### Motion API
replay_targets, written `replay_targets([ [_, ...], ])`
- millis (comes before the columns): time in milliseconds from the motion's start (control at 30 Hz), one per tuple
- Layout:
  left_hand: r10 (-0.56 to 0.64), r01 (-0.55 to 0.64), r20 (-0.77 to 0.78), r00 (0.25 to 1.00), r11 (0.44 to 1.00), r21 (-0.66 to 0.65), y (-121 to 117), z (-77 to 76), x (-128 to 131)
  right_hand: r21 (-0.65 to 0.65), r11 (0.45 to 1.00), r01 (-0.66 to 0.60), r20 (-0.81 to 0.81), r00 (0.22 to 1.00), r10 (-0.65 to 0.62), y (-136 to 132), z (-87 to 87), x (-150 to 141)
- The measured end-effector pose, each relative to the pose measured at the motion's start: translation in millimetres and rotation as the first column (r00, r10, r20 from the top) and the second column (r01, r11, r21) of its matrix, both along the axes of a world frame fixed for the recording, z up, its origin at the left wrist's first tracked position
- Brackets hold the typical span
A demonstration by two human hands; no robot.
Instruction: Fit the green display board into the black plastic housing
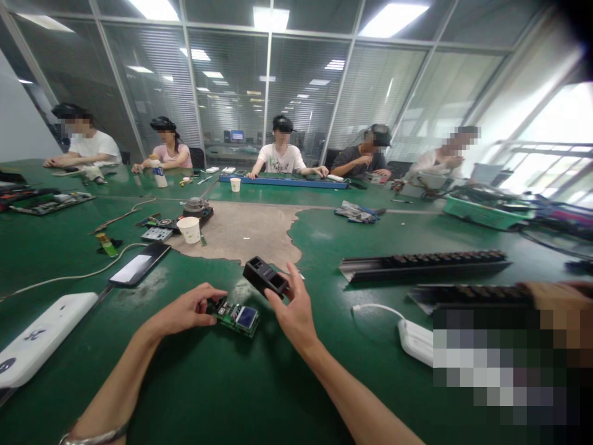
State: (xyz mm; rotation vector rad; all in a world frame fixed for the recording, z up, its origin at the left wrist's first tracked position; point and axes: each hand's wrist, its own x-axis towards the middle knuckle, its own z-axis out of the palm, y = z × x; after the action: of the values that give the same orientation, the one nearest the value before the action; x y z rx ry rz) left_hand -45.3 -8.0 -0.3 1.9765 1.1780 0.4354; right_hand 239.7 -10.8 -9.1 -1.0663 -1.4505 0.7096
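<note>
A green circuit board with a small dark blue screen lies just above or on the green table. My left hand pinches its left end between thumb and fingers. To the right, my right hand grips a black plastic casing that has rectangular openings in its face. The casing is tilted and held up off the table, a little beyond the board. Board and casing are apart from each other. Whether the board touches the tabletop I cannot tell.
Left of my hands lie a phone and a white power strip. A paper cup stands beyond. Black rails and a white adapter lie right, near another person's arm. Several people sit across the table.
</note>
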Motion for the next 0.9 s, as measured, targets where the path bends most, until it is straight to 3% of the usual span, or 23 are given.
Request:
replay_targets([
  [233, 0.012, -0.012, 0.005, 1.0, 1.0, -0.001, -4, 6.4, 7, -0.033, 0.999, -0.006, 0.18, 0.984, 0.012, 17, -27.5, 4],
  [467, -0.007, 0.007, 0.006, 1.0, 1.0, 0.01, -2, 2.8, 5, -0.048, 0.998, 0.045, 0.311, 0.95, -0.028, 16, -31.8, 5],
  [633, 0.0, 0.0, 0.004, 1.0, 1.0, 0.012, -3, 3.4, 5, -0.113, 0.994, -0.006, 0.14, 0.99, 0.022, 14, -22.5, 4],
  [767, 0.002, -0.002, 0.003, 1.0, 1.0, 0.022, -3, 2.9, 5, -0.12, 0.976, -0.181, -0.081, 0.982, 0.172, 3, -6.9, -1],
  [900, 0.009, -0.009, 0.003, 1.0, 0.999, 0.043, -1, -2.8, 3, -0.049, 0.964, -0.26, -0.042, 0.965, 0.258, -13, 6.1, -7],
])
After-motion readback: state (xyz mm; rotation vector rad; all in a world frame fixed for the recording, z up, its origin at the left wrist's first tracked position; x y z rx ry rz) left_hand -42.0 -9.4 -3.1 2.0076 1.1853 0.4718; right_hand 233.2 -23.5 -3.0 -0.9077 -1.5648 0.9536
